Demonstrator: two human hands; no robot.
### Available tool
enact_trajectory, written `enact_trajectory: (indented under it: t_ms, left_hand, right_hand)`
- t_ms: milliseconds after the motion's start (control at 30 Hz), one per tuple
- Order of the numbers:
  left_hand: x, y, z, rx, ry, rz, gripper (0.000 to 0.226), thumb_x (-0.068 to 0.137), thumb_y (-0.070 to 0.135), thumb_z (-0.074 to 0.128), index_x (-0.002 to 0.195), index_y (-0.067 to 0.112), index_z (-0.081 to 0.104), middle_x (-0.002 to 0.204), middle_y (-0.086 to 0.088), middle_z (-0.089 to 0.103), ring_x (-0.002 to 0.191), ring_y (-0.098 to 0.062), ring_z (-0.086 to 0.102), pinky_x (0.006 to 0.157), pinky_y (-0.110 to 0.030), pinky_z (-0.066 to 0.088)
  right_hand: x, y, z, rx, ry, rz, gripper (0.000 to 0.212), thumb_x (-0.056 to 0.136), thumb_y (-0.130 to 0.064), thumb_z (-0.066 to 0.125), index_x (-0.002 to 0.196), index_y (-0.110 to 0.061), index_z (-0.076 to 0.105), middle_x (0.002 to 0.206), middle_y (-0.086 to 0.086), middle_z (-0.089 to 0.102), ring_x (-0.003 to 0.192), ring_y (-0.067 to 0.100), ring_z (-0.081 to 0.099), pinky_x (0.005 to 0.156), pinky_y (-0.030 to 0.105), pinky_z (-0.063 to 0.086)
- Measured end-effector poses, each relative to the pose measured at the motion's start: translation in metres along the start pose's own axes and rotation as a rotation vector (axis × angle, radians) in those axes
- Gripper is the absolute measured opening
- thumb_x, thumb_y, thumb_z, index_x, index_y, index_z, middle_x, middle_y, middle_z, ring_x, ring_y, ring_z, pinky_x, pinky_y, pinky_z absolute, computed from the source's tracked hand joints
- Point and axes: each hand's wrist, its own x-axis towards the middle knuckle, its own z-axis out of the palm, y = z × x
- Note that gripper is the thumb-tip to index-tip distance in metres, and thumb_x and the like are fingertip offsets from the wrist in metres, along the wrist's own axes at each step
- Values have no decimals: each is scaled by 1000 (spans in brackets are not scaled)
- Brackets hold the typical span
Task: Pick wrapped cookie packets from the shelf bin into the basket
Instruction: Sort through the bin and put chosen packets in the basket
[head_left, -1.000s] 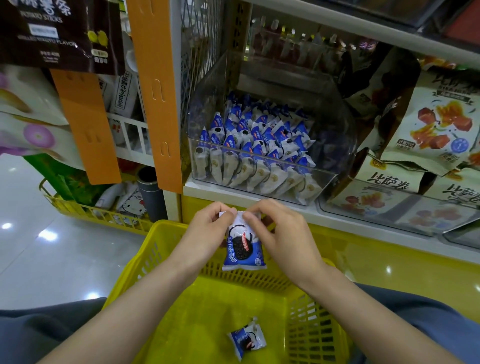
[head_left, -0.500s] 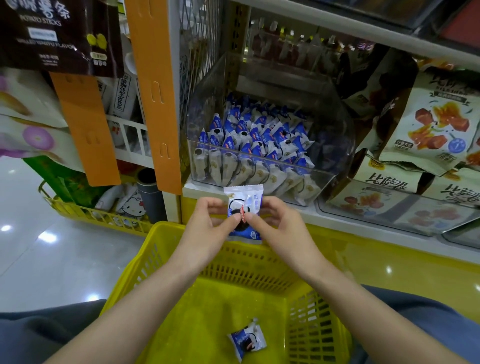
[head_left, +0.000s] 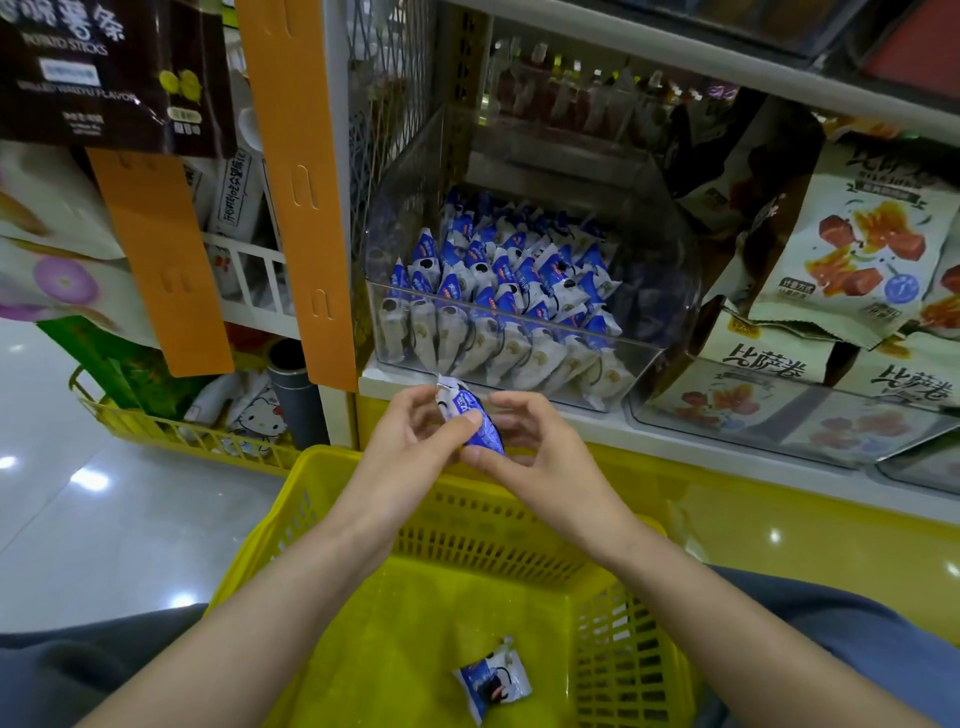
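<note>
A blue-and-white wrapped cookie packet (head_left: 470, 418) is held edge-on between both hands above the far rim of the yellow basket (head_left: 332, 499). My left hand (head_left: 410, 447) pinches it from the left with thumb and fingers. My right hand (head_left: 535, 457) holds its lower right side, fingers curled. Another packet (head_left: 493, 680) lies on the basket floor. The clear shelf bin (head_left: 665, 291) just behind the hands holds several rows of the same packets (head_left: 498, 291).
Snack bags (head_left: 852, 249) fill the shelf to the right of the bin. An orange upright (head_left: 296, 192) stands left of it. A lower yellow wire basket (head_left: 171, 431) with goods sits at the left above the shiny floor.
The packet has been turned in both hands: first hanging face-on, then raised upside down, now tilted edge-on. The hands stay over the basket's far rim.
</note>
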Motion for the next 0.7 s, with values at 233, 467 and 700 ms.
enact_trajectory:
  t_ms: [233,467,700]
  left_hand:
    - [6,7,-11,171,-55,71,47,79,11,69,120,25,51,112,3,63,94,-2,62,68,-10,49]
    - [5,8,-11,90,-41,116,46,77,16,71,116,26,51,103,5,68,85,-4,66,64,-11,48]
    - [-1,-1,-12,658,-10,473,27,86,29,59,110,22,51,109,6,51,99,0,51,84,-12,42]
  right_hand:
    - [-2,-2,-9,-375,55,-144,62,66,-24,81,119,-24,47,114,-14,55,108,2,51,93,16,39]
    - [-4,-14,-16,317,-127,136,26,84,-7,63,107,-17,61,108,2,68,92,6,63,85,24,53]
    - [-4,-17,-14,524,-160,165,28,91,-4,51,119,-2,49,110,8,65,87,11,64,64,20,55]
